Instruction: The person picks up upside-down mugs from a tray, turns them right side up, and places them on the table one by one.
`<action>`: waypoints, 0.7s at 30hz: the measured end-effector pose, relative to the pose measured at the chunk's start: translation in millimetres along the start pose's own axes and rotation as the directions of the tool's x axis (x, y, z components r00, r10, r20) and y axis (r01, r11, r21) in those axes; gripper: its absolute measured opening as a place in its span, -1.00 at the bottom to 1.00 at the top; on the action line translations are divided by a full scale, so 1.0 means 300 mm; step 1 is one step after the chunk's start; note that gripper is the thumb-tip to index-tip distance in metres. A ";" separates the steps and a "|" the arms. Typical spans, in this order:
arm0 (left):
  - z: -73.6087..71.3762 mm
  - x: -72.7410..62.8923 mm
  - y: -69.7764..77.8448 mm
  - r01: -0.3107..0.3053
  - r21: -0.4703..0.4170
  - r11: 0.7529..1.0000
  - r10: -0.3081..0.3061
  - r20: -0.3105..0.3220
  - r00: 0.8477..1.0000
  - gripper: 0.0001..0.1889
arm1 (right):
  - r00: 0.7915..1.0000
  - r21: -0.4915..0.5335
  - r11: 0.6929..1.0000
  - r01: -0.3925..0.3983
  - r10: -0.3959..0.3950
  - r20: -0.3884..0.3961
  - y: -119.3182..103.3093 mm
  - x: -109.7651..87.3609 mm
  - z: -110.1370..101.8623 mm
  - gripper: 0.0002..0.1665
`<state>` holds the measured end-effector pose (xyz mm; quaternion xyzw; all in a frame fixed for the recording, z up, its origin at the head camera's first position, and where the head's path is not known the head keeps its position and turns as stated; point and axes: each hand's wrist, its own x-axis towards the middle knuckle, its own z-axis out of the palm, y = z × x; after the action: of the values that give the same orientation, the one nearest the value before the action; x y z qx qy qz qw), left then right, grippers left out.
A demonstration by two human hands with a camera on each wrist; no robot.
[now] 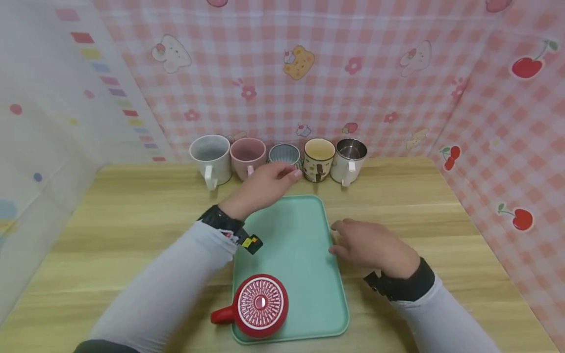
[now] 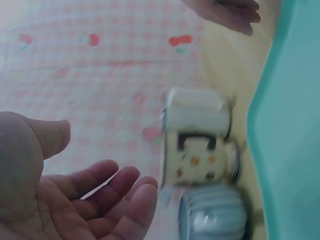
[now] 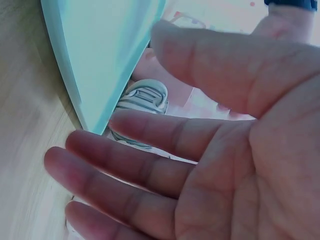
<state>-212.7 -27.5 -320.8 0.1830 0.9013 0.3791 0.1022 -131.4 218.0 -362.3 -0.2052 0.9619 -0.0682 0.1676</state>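
Note:
My left hand (image 1: 267,185) reaches over the far end of the green tray (image 1: 304,245), overlapping the ribbed blue-grey cup (image 1: 284,153) in the head view. Its fingers are loosely bent with nothing between them, as the left wrist view shows, where the ribbed cup (image 2: 215,215) stands beyond the fingertips. Beside the tray's right edge my right hand (image 1: 375,245) hovers with thumb and fingers apart, holding nothing. A red mug (image 1: 261,304) sits upside down on the tray's near left corner, its handle sticking out past the left rim.
Along the back wall, a white mug (image 1: 211,152) and a pink mug (image 1: 248,153) stand left of the ribbed cup. A cream patterned mug (image 1: 319,159) and a steel-lined white mug (image 1: 348,162) stand to its right. Checked cloth (image 1: 353,93) hangs behind the wooden table (image 1: 145,215).

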 end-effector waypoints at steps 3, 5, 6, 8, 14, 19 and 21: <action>-0.028 -0.072 -0.041 0.013 -0.020 1.000 -0.014 -0.036 0.999 -0.55 | 0.999 -0.009 1.000 0.024 -0.024 -0.028 0.001 0.003 0.003 -0.37; -0.036 -0.117 -0.073 0.031 -0.030 0.999 -0.032 -0.044 0.999 -0.54 | 0.999 -0.010 1.000 0.023 -0.023 -0.025 0.002 0.007 0.007 -0.36; -0.037 -0.139 -0.088 0.039 -0.028 0.999 -0.040 -0.051 0.998 -0.53 | 1.000 -0.009 1.000 0.021 -0.022 -0.022 0.002 0.009 0.008 -0.36; -0.038 -0.179 -0.117 0.051 -0.032 0.998 -0.052 -0.055 0.997 -0.51 | 1.000 -0.006 1.000 0.017 -0.017 -0.015 0.003 0.011 0.009 -0.36; -0.039 -0.270 -0.185 0.062 -0.036 0.997 -0.064 -0.072 0.995 -0.51 | 1.000 0.005 1.000 0.026 -0.026 -0.015 0.004 0.023 0.013 -0.34; -0.038 -0.306 -0.217 0.067 -0.037 0.997 -0.069 -0.079 0.994 -0.52 | 0.999 0.014 1.000 0.024 -0.023 -0.034 0.008 0.027 0.012 -0.34; -0.034 -0.308 -0.224 0.065 -0.034 0.997 -0.067 -0.068 0.995 -0.52 | 0.999 0.021 1.000 0.019 -0.018 -0.041 0.011 0.025 0.010 -0.34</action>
<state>-148.5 -115.0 -358.0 0.1382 0.9038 0.3958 0.0863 -138.1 217.5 -368.0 -0.2110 0.9623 -0.0844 0.1497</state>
